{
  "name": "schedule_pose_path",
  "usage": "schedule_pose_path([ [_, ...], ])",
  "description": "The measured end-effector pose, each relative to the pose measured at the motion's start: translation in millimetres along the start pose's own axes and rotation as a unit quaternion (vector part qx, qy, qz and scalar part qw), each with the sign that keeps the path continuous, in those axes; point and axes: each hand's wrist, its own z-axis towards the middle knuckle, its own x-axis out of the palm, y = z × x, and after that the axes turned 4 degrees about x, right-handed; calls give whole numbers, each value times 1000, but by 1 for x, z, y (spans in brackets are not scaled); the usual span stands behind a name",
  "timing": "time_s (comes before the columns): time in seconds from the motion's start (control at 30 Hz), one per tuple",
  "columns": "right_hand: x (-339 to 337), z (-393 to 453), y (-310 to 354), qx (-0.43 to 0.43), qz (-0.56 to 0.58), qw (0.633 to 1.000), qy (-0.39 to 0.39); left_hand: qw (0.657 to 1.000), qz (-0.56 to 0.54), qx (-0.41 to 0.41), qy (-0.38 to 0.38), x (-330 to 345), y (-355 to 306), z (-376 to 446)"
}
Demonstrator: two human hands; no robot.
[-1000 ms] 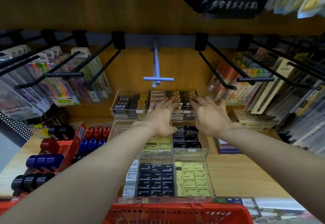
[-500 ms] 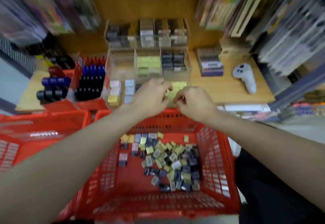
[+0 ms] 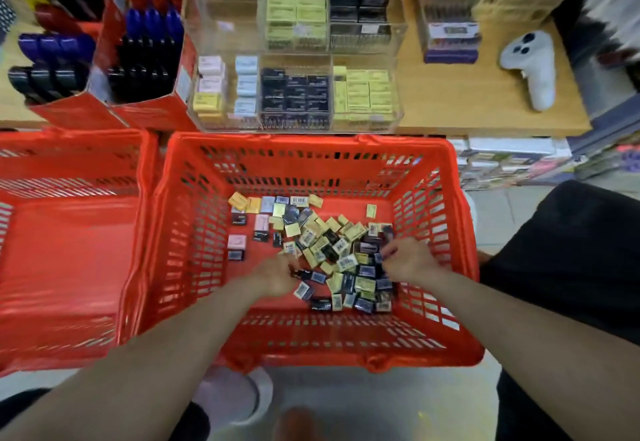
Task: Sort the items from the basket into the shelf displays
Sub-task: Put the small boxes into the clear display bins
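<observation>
A red basket (image 3: 180, 232) stands below the shelf edge. On its floor lies a pile of small boxes (image 3: 332, 246), yellow, black, pink and grey. Both my hands are down in that pile. My left hand (image 3: 277, 276) has its fingers curled at the pile's left edge; motion blur hides whether it holds a box. My right hand (image 3: 408, 260) pinches a small dark box at the pile's right side. On the shelf stands a clear compartment display (image 3: 398, 42) with yellow boxes (image 3: 296, 21), black boxes (image 3: 294, 94), pastel boxes (image 3: 225, 87) and one empty compartment (image 3: 221, 14).
A second red basket (image 3: 69, 232) sits on the left, touching the first. Red cartons of markers (image 3: 138, 59) stand left of the display. A white controller (image 3: 533, 66) lies on the wooden shelf (image 3: 450, 101). A dark-clothed knee (image 3: 571, 250) is right of the basket.
My view tilted down from the upper shelf to the basket. Both hands left the display, came back over the basket rim and dropped into the pile of boxes.
</observation>
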Motion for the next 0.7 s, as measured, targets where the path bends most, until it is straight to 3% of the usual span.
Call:
schedule_pose_path([
  [0.17,52,15,-13,51,-133,986,83,993,-94,-54,-38,46,15,23],
  [0.33,93,14,-21,123,4,992,23,971,-224,-81,-36,66,15,38],
  [0.43,101,17,-12,140,22,990,-2,940,-319,-102,-58,64,18,41],
  [0.7,86,30,-5,0,60,998,1,907,-384,-140,-104,35,50,38],
])
